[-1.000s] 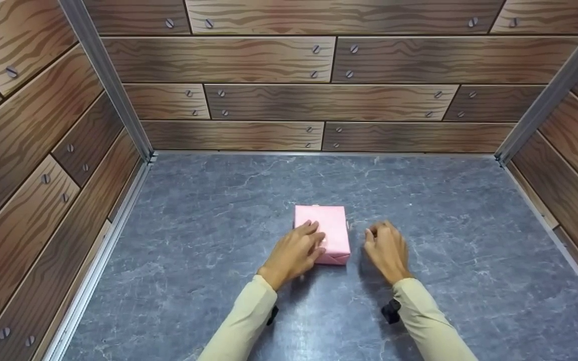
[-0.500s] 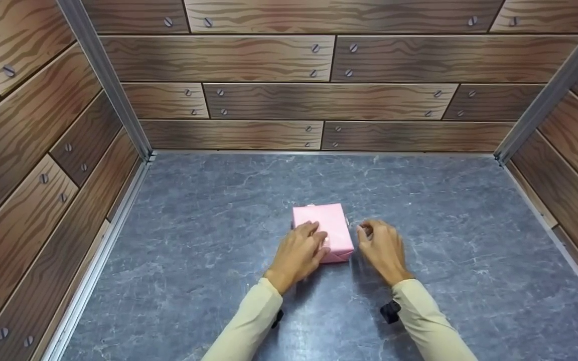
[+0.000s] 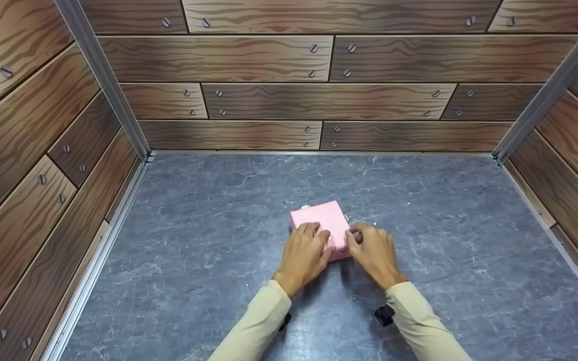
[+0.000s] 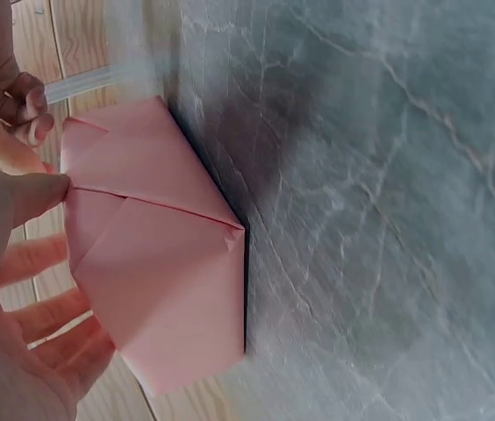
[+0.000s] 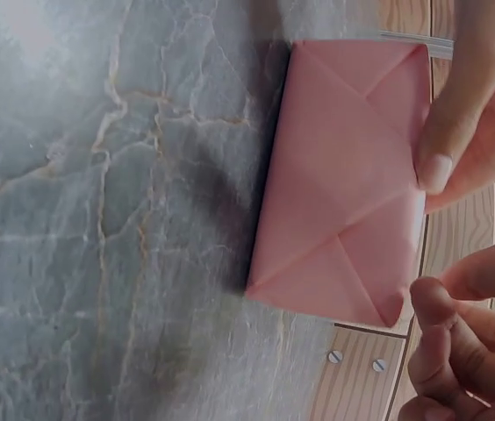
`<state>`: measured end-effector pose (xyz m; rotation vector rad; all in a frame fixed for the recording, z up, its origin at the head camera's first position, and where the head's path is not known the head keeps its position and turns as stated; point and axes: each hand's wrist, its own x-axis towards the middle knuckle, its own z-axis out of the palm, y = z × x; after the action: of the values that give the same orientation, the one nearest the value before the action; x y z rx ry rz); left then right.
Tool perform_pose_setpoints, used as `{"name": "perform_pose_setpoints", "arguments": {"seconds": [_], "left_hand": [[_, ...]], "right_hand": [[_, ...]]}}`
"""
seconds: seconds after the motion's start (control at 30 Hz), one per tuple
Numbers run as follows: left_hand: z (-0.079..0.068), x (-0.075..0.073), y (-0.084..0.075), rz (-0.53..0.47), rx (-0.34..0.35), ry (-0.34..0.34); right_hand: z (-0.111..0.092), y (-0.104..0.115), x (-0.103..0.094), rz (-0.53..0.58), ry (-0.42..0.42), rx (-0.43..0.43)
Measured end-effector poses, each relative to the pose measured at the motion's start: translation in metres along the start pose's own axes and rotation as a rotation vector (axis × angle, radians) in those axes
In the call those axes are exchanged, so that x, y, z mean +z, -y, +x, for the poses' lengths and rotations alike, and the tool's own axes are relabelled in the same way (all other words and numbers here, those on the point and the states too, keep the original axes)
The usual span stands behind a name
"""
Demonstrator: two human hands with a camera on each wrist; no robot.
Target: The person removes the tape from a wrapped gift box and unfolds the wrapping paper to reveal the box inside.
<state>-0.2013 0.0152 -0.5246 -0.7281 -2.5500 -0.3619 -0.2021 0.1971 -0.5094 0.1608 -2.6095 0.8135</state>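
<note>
A pink paper-wrapped box (image 3: 321, 218) lies on the grey marbled surface in the head view, turned slightly. My left hand (image 3: 304, 255) rests on its top, fingers spread across the paper; a glossy patch shows beside them. In the left wrist view, the left thumb (image 4: 41, 195) touches the top edge above the folded end of the box (image 4: 155, 237). My right hand (image 3: 374, 253) is at the right edge, with thumb and index finger drawn together. The right wrist view has its curled fingertips (image 5: 432, 303) right at a top corner; nothing shows between them.
Wood-plank printed walls (image 3: 289, 100) stand at the back and both sides, with metal rails (image 3: 133, 200) where they meet the marbled surface (image 3: 208, 240). Dark straps or devices (image 3: 384, 315) sit at the wrists under light sleeves (image 3: 424, 321).
The box has turned counterclockwise under my left hand, which has shifted slightly right. My right hand has come left from beside the box to its right edge.
</note>
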Motion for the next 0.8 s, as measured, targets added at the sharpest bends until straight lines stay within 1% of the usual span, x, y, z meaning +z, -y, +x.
{"name": "perform_pose_setpoints", "arguments": {"seconds": [0.1,0.27,0.5,0.67,0.8], "left_hand": [[-0.001,0.0027,-0.0013,0.019,-0.004,-0.031],[-0.0022,0.0047,-0.0016,0.029,0.006,-0.057],[-0.0035,0.0037,0.0006,0.015,0.028,-0.056],[-0.0042,0.002,0.0016,0.025,0.043,-0.064],[-0.0047,0.0007,0.0022,0.026,0.046,-0.053]], "right_hand": [[-0.0021,0.0014,0.0021,-0.014,0.004,-0.007],[-0.0038,0.0025,0.0026,-0.037,0.022,0.005],[-0.0029,0.0008,0.0025,-0.055,0.018,-0.007],[-0.0018,-0.0007,0.0019,-0.049,0.027,0.004],[-0.0013,-0.0012,0.0019,-0.039,0.035,0.009]]}}
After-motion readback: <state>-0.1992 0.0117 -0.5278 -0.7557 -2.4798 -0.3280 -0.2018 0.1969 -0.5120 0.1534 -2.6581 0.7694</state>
